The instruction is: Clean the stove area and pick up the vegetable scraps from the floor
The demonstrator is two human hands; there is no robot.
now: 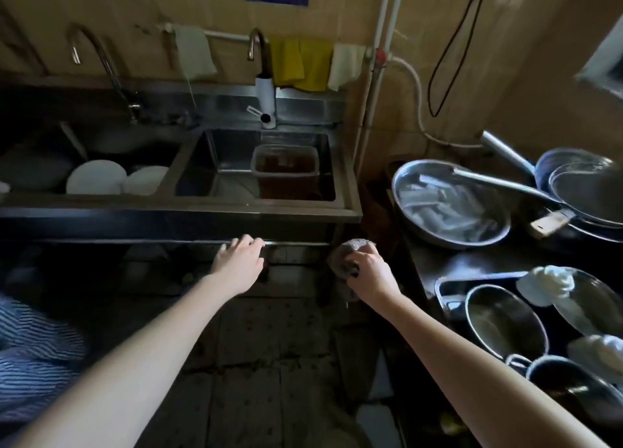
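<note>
My right hand (369,274) grips a grey-brown cleaning cloth (350,253), held in the air just right of the steel sink unit's front corner. My left hand (241,262) reaches forward below the sink's front edge, fingers relaxed and holding nothing, close to the horizontal rail (296,244) under the sink. The dark tiled floor (269,363) lies beneath both arms; I can make out specks on it but no clear scraps. The dark counter (438,262) on the right is crowded with pans.
A double steel sink (188,206) holds white plates (96,177) on the left and a plastic tub of brown liquid (285,169) on the right. A large steel basin (451,203), pans and lids crowd the right counter. Cloths hang on the wall pipe.
</note>
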